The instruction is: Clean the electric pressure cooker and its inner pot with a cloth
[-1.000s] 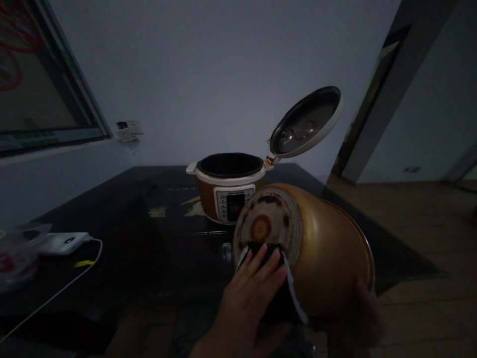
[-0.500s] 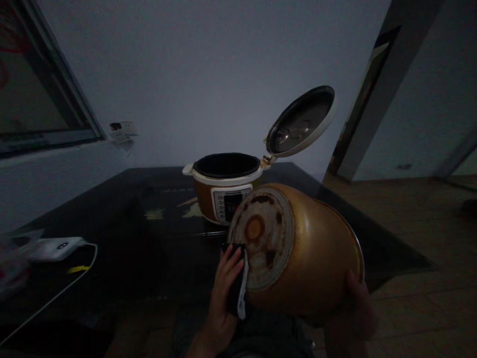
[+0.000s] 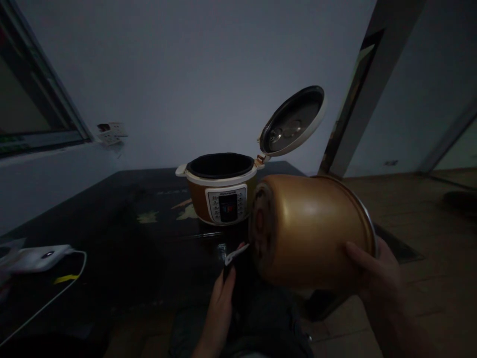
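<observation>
A gold inner pot (image 3: 313,228) with a stained base is tipped on its side in the air, its silvery rim to the right. My right hand (image 3: 378,271) grips it at that rim, thumb on the outer wall. Just left of the base, my left hand (image 3: 223,293) is closed on a dark cloth with a white side (image 3: 236,254), now apart from the pot. Behind them on the table stands a gold-and-white electric cooker (image 3: 218,191) with a button panel and a dark opening. Its round lid (image 3: 292,122) is raised to the right.
The glossy black table (image 3: 149,268) has pale worn patches. A white power strip (image 3: 44,258) with a cord and a yellow strip (image 3: 66,279) lies at left. Wall sockets (image 3: 112,133) are beside the window. Tiled floor (image 3: 428,219) shows at right.
The pot has turned, so its base faces left and shows less, and it has shifted right. My left hand and cloth have come away from the base. The view has swung slightly right.
</observation>
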The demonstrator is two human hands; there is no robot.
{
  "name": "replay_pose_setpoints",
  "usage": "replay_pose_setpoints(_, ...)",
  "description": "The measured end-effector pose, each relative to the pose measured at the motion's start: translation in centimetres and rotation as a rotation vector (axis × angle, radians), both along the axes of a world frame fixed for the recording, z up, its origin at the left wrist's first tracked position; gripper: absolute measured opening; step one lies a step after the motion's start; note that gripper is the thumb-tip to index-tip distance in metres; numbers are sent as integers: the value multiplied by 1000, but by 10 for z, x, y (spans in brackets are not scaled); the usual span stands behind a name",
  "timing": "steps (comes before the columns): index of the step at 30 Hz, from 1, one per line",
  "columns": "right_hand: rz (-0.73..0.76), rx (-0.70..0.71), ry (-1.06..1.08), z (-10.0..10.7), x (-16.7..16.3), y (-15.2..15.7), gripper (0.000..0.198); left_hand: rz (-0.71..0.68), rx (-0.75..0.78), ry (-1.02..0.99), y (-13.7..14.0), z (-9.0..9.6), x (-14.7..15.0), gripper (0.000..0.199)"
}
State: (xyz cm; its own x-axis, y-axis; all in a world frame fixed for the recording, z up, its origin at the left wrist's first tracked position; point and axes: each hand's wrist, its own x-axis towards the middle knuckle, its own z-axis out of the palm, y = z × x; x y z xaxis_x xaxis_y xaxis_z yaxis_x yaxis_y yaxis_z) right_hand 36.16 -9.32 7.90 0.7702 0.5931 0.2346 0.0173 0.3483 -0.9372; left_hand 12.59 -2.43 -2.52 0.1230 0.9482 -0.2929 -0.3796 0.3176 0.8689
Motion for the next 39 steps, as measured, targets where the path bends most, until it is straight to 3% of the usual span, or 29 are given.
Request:
replay_pose_setpoints(3,161,-143,-54,23,10,4,47,-84,-99,-128,-6,2,8,28)
replay_pose_setpoints(9,423,-304,-374,55,22,6,40,-251,-217,-331,-14,26,32,20)
replay_pose_setpoints(18,711,-567,-906,67,38,20,28,-194,-400,-364,-11,45,53,19)
replay_pose_setpoints(23,705,-759,-1276,63,32,20,23,-160,-345,-375,-12,40,67,19)
replay_pose_setpoints(28,688,-966,-1480,63,22,25,22,-206,-261,-276,-17,27,80,32)
replay_pose_setpoints(32,667,-994,-1604,58,21,29,27,-253,-92,-260,-20,19,87,39)
replay_pose_setpoints(39,673,-1011,-1627,54,19,35,28,-279,-3,-245,-16,14,95,47)
